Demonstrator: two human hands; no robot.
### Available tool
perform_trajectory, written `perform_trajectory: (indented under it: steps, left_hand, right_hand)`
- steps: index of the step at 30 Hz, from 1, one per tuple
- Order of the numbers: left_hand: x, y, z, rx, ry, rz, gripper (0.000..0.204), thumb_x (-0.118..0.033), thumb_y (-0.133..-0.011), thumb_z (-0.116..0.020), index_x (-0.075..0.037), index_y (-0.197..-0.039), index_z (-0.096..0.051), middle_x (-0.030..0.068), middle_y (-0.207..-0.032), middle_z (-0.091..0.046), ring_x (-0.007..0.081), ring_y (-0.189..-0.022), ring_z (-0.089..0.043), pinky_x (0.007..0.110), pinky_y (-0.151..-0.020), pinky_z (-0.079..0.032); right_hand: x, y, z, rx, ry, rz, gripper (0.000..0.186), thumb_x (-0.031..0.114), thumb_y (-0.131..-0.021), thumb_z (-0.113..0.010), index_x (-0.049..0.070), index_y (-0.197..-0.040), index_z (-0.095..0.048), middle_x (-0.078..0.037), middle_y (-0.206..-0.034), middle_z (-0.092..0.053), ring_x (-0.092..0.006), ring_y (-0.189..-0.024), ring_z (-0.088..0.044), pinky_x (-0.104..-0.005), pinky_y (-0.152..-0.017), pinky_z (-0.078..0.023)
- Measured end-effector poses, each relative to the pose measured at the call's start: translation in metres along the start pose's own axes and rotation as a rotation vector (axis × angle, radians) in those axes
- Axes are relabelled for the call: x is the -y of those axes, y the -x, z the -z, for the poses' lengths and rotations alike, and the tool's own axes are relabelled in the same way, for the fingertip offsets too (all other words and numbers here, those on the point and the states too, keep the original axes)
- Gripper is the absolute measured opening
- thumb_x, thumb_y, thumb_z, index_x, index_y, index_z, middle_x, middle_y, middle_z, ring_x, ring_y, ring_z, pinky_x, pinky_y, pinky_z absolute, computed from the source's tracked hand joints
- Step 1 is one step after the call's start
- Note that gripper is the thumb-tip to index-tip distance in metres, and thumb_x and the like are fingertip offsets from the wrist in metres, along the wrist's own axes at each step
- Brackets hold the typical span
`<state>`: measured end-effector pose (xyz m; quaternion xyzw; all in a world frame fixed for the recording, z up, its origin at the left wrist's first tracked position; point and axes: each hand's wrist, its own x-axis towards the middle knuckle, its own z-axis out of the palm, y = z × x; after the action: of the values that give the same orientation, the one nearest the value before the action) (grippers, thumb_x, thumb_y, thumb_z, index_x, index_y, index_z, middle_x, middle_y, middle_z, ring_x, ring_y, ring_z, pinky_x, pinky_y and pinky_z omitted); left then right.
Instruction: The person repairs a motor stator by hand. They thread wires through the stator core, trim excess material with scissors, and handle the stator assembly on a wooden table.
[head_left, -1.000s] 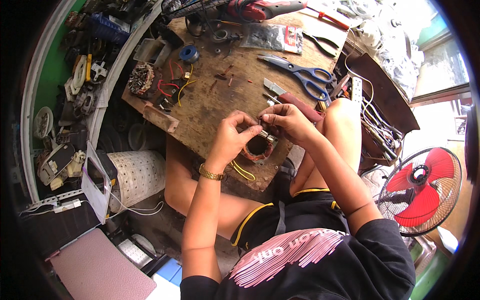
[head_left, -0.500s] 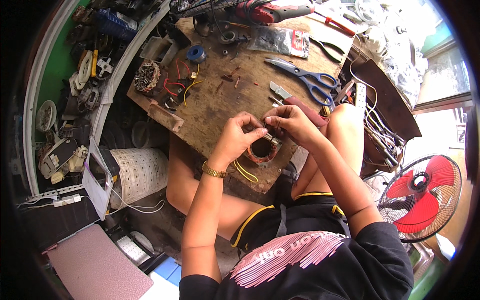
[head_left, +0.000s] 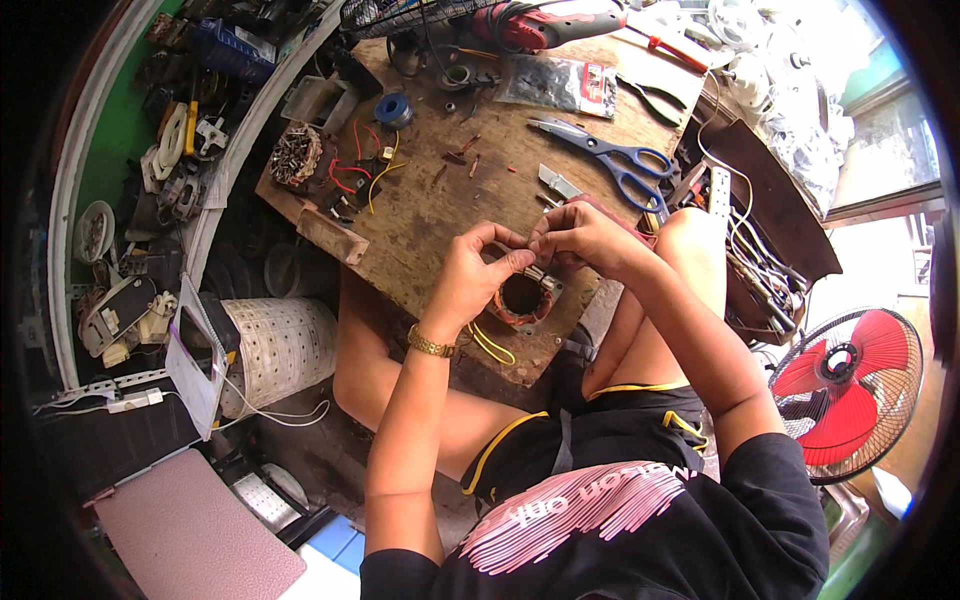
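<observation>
A ring-shaped motor stator with copper windings [head_left: 514, 319] sits near the front edge of the wooden workbench, its round opening facing up. Over its far side, my left hand [head_left: 478, 272] pinches with thumb and forefinger. My right hand [head_left: 592, 238] is also closed in a pinch, fingertips almost meeting the left ones. What lies between the fingers is too small and covered to name. A yellow wire [head_left: 493, 348] loops out from the stator toward the bench edge, below my left hand.
Blue-handled scissors [head_left: 606, 154], a utility knife [head_left: 558, 182], pliers [head_left: 652, 98] and a plastic packet [head_left: 555, 84] lie beyond my hands. A blue wire spool [head_left: 394, 110] and loose red and yellow wires [head_left: 372, 172] are at left. A tool box [head_left: 775, 240] and red-bladed fan [head_left: 842, 392] stand right.
My right hand has turned slightly, its fingers curling closer, and the right elbow has shifted outward to the right. My left hand stays nearly in place. The stator has not visibly moved.
</observation>
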<state>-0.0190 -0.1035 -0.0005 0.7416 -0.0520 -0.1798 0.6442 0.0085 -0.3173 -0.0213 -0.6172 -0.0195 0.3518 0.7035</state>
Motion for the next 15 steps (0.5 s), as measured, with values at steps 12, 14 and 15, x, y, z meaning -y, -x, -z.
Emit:
perform_trajectory:
  steps: [12, 14, 15]
  left_hand:
    - [0.008, 0.007, 0.006, 0.05, -0.06, -0.117, 0.009, -0.001, -0.086, -0.077, 0.002, -0.091, -0.07, 0.0038, -0.097, -0.068, 0.0117, -0.095, -0.062, 0.029, -0.084, -0.051]
    - [-0.003, 0.009, 0.006, 0.034, -0.125, -0.175, 0.011, -0.001, -0.084, -0.078, 0.002, -0.092, -0.071, 0.0051, -0.097, -0.069, 0.014, -0.092, -0.065, 0.03, -0.08, -0.052]
    - [-0.007, 0.01, 0.006, 0.019, -0.19, -0.233, 0.013, -0.002, -0.083, -0.078, 0.001, -0.093, -0.071, 0.0065, -0.097, -0.069, 0.0162, -0.089, -0.068, 0.031, -0.077, -0.053]
  right_hand:
    - [0.0, 0.018, -0.016, -0.081, -0.127, 0.125, 0.015, 0.018, -0.096, -0.071, 0.006, -0.101, -0.065, 0.006, -0.08, -0.057, -0.0023, -0.062, -0.046, -0.0201, -0.054, -0.033]
    - [-0.001, 0.019, -0.012, -0.161, 0.022, 0.151, 0.024, 0.023, -0.096, -0.071, -0.001, -0.093, -0.068, 0.002, -0.075, -0.061, -0.0051, -0.068, -0.053, -0.0239, -0.059, -0.041]
    - [-0.002, 0.018, -0.011, -0.163, 0.022, 0.15, 0.024, 0.023, -0.096, -0.071, -0.001, -0.093, -0.068, 0.002, -0.075, -0.061, -0.0051, -0.068, -0.053, -0.0239, -0.059, -0.041]
